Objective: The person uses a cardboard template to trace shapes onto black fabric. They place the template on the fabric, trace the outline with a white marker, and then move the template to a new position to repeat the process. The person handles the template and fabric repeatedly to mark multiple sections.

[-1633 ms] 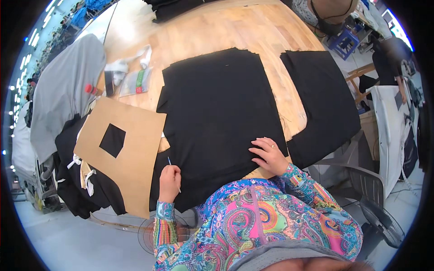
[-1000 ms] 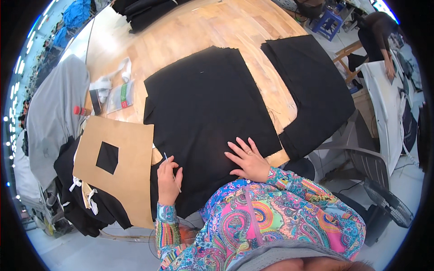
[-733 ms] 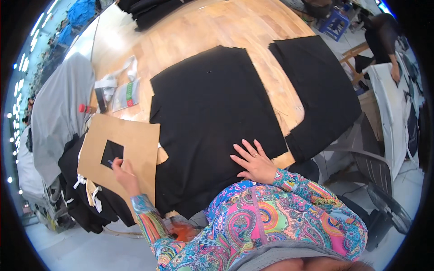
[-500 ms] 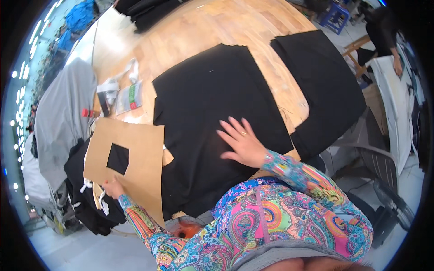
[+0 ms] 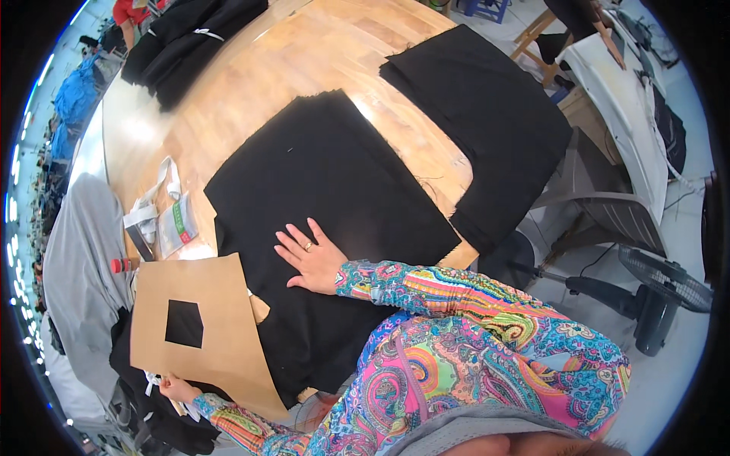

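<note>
My right hand [image 5: 312, 262] lies flat with fingers spread on a large black fabric piece [image 5: 319, 182] in the middle of the table, a ring on one finger. To the left, my left hand [image 5: 179, 389] is closed on the near edge of a brown cardboard sheet [image 5: 236, 311]. A square hole in the sheet shows black cloth behind it. The sheet's right side overlaps the fabric piece. White strips [image 5: 153, 382] hang beside my left fingers, partly hidden.
Another black fabric stack [image 5: 487, 114] lies at the right; dark cloth [image 5: 190, 45] is heaped at the far left. A plastic packet [image 5: 176, 226] and white strap [image 5: 161, 182] lie beyond the cardboard. A chair [image 5: 608, 216] and a fan [image 5: 654, 292] stand right, with another person's arm [image 5: 608, 45] beyond.
The view has shifted, so the table's contents appear differently placed. My right hand has slid left across the black fabric, nearer the cardboard. My left hand keeps hold of the sheet's edge.
</note>
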The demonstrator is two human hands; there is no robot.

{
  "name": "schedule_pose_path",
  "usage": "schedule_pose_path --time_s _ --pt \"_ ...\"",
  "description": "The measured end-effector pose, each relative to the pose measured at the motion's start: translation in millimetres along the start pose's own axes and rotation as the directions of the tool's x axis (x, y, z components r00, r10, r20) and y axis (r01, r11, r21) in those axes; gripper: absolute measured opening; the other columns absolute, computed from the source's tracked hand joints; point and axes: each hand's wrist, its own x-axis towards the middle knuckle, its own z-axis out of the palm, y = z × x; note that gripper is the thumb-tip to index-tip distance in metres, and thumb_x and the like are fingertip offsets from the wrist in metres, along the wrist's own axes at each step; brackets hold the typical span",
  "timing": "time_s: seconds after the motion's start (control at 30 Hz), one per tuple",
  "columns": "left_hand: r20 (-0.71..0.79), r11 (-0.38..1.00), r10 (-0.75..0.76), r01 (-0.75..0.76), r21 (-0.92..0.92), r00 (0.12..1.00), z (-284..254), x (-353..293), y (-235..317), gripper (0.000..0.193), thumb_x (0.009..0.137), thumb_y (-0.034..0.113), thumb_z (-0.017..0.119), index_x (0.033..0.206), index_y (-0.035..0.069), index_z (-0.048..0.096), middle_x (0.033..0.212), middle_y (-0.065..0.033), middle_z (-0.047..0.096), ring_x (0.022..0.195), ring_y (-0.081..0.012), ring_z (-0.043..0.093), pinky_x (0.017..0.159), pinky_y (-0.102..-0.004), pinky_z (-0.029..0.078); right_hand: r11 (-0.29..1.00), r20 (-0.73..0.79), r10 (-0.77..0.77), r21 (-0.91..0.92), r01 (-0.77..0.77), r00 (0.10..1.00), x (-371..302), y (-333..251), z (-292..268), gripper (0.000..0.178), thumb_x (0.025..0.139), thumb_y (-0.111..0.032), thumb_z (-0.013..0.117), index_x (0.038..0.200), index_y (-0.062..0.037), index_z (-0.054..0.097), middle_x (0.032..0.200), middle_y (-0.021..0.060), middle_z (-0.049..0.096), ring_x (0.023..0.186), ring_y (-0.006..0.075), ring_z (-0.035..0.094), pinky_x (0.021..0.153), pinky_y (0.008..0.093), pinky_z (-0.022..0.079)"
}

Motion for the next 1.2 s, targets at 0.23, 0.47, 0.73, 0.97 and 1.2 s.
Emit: schedule_pose_path --time_s 0.23,0.47,0.73,0.97,1.2 --pt "0.087 0.81 0.584 -0.586 0.004 0.807 -32.7 -19.8 142.2 0.018 0.091 0.013 0.055 0.091 -0.002 0.045 0.085 -0.0091 0.05 0.076 -0.0164 0.05 0.071 -0.0279 0.044 0.97 0.052 -0.04 0.243 0.026 0.998 1.1 7.9 -10.0 0.069 0.082 -0.051 0.052 0.133 -0.005 0.04 0.143 0.0156 0.029 0.135 0.032 0.019 0.109 0.053 0.01" --pt "-0.019 0.751 0.559 -0.516 -0.412 0.829 -85.2 -66.9 284.6 0.013 0.091 0.007 0.053 0.099 -0.001 0.046 0.098 -0.0108 0.055 0.087 -0.0152 0.054 0.078 -0.0265 0.046 0.509 0.002 0.199 0.854 -0.105 0.98 4.7 29.4 -52.5 0.099 0.069 -0.046 0.074 0.139 0.0 0.021 0.143 0.0267 0.016 0.134 0.0385 0.016 0.109 0.0412 0.019" --pt "0.477 0.788 0.285 0.081 -0.611 0.832 -25.0 -81.5 315.8 0.012 0.087 0.007 0.056 0.098 0.006 0.051 0.088 -0.0039 0.055 0.081 -0.013 0.056 0.071 -0.0259 0.048 -0.117 0.205 0.307 0.977 -0.177 0.929 -35.0 67.2 -99.3 0.102 0.068 -0.025 0.078 0.143 -0.0057 0.012 0.147 0.0166 0.011 0.137 0.0289 0.013 0.108 0.0377 0.02" --pt "0.733 0.81 0.25 0.278 -0.516 0.632 127.7 -183.3 230.5 0.007 0.084 0.002 0.057 0.085 0.006 0.05 0.081 -0.0006 0.053 0.074 -0.0086 0.05 0.069 -0.022 0.043 -0.286 0.443 0.343 0.889 -0.357 0.828 -114.0 94.3 -123.3 0.061 0.084 -0.001 0.058 0.138 -0.0043 0.029 0.113 0.0079 0.057 0.101 0.0129 0.055 0.086 0.0267 0.044" --pt "0.757 0.839 0.179 0.305 -0.451 0.628 185.4 -242.4 196.4 0.008 0.084 0.003 0.056 0.085 0.006 0.049 0.078 0.0001 0.049 0.072 -0.0081 0.046 0.067 -0.0215 0.04 -0.064 0.413 0.441 0.9 -0.431 0.797 -126.3 127.8 -111.4 0.063 0.086 0.002 0.054 0.141 -0.0061 0.025 0.105 0.0066 0.06 0.095 0.0104 0.056 0.083 0.0251 0.045"
